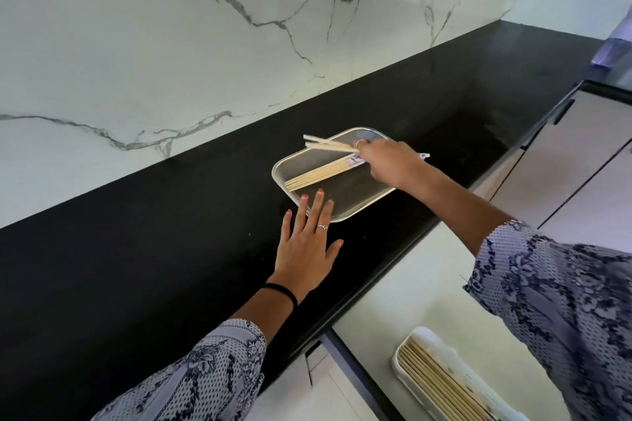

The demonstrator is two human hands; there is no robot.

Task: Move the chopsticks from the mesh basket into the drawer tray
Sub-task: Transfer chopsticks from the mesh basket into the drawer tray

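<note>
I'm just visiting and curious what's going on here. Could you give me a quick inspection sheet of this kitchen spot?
Surface: glossy black countertop.
Job's things: mesh basket on the countertop holds a bundle of chopsticks; white drawer tray below already holds chopsticks.
Clutter: nothing seen.
Hands: left hand flat, fingers straight, fingertips at the basket's near rim; right hand grips a few lifted chopsticks over the basket.
Cables: nothing seen.
Surroundings: marble-look wall, pale cabinet fronts.
</note>
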